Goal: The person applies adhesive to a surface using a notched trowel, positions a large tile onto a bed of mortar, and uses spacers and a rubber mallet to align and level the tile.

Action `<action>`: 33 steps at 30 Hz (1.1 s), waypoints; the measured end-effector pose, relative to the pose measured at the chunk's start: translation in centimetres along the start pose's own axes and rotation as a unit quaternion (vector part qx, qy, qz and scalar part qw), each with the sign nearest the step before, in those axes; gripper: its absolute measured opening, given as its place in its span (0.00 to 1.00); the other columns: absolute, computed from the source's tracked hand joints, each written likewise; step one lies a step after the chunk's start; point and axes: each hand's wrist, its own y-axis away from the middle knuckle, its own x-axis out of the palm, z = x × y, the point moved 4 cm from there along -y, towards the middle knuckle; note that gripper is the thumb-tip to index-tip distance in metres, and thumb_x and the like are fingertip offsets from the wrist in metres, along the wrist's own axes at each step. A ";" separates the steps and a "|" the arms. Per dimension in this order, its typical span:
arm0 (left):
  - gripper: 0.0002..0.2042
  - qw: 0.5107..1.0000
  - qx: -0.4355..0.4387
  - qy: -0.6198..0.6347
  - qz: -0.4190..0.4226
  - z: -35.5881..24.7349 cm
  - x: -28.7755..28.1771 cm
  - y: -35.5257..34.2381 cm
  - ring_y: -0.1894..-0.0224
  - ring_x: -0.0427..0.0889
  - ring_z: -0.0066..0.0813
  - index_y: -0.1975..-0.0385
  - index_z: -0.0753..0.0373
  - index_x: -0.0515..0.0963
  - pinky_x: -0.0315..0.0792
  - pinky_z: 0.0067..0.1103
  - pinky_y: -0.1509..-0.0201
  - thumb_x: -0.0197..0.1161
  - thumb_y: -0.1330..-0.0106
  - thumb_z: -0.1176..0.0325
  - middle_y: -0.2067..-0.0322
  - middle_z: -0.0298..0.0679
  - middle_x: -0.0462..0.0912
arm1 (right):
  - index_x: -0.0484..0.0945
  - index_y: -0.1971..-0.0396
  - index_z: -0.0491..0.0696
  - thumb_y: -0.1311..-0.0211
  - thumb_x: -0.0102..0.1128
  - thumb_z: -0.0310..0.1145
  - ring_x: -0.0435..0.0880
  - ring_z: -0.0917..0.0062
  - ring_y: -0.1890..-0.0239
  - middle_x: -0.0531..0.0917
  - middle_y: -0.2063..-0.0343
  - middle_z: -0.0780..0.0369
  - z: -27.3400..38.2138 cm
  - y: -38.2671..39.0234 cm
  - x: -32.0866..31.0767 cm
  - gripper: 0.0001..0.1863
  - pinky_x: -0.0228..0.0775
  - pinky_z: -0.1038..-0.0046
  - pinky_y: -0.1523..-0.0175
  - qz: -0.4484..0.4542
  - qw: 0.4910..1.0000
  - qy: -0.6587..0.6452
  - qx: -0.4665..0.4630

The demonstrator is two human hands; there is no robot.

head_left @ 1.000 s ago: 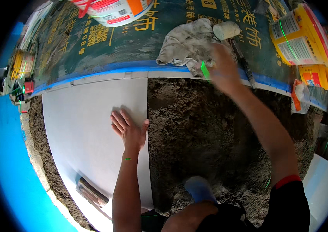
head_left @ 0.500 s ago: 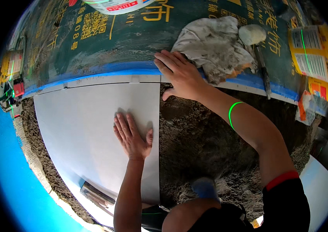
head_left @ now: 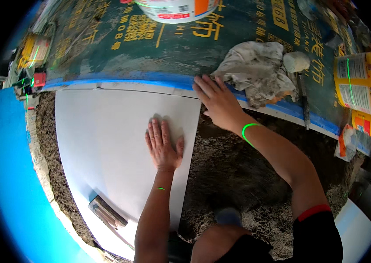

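My left hand (head_left: 164, 147) lies flat on a large pale floor tile (head_left: 106, 136), near its right edge, fingers stretched out. Reaching across to the tile's far right corner, my right hand (head_left: 221, 105) rests with spread fingers on the blue tape strip (head_left: 168, 80) along the far edge. Nothing shows in either hand. To the right of the tile lies a bed of dark, damp mortar (head_left: 233, 166). Beyond my right hand a crumpled, dirty white rag (head_left: 255, 70) sits beside a mallet (head_left: 296, 62) with a pale head and dark handle.
A block-shaped hand tool (head_left: 106, 211) lies on the tile's near left part. Green printed protective sheeting (head_left: 106, 52) covers the far floor, with a white bucket (head_left: 179, 12) on it. Yellow buckets (head_left: 358, 83) stand at right. Bright green laser lines cross things and my arms.
The whole view has shifted, so things sit farther right and lower. My left hand stays flat on the tile. My right hand remains by the corner, its thumb drawn closer to the fingers.
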 end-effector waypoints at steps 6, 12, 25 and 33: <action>0.35 0.996 -0.006 0.093 -0.016 -0.4 -0.2 -1.1 0.26 0.50 0.47 0.30 0.63 0.55 0.43 0.42 0.25 0.58 0.36 0.61 0.29 0.48 0.54 | 0.65 0.37 0.38 0.43 0.49 0.25 0.56 0.62 0.28 0.62 0.32 0.51 6.2 4.6 0.4 0.31 0.45 0.60 0.24 0.060 0.972 -0.199 0.109; 0.30 0.987 0.033 0.104 -0.122 -0.9 0.2 -0.8 0.30 0.58 0.50 0.34 0.66 0.61 0.51 0.42 0.27 0.58 0.36 0.67 0.32 0.50 0.61 | 0.68 0.38 0.40 0.36 0.51 0.35 0.54 0.62 0.27 0.62 0.32 0.50 5.1 3.3 3.1 0.27 0.39 0.56 0.24 -0.015 0.952 -0.265 0.154; 0.28 0.991 0.030 -0.026 -0.132 1.8 1.8 -0.2 0.28 0.56 0.47 0.31 0.64 0.58 0.49 0.39 0.25 0.48 0.28 0.59 0.30 0.47 0.58 | 0.74 0.48 0.41 0.35 0.59 0.39 0.80 0.56 0.50 0.78 0.49 0.47 -25.1 45.9 -12.8 0.22 0.73 0.62 0.47 -0.330 0.747 -0.023 0.577; 0.31 0.995 -0.012 -0.093 -0.012 4.3 1.4 0.3 0.26 0.49 0.44 0.28 0.62 0.51 0.45 0.39 0.24 0.48 0.28 0.60 0.27 0.46 0.50 | 0.61 0.36 0.40 0.41 0.58 0.40 0.69 0.52 0.38 0.67 0.39 0.45 -35.9 60.1 -16.0 0.35 0.65 0.59 0.36 -0.264 0.594 0.060 0.758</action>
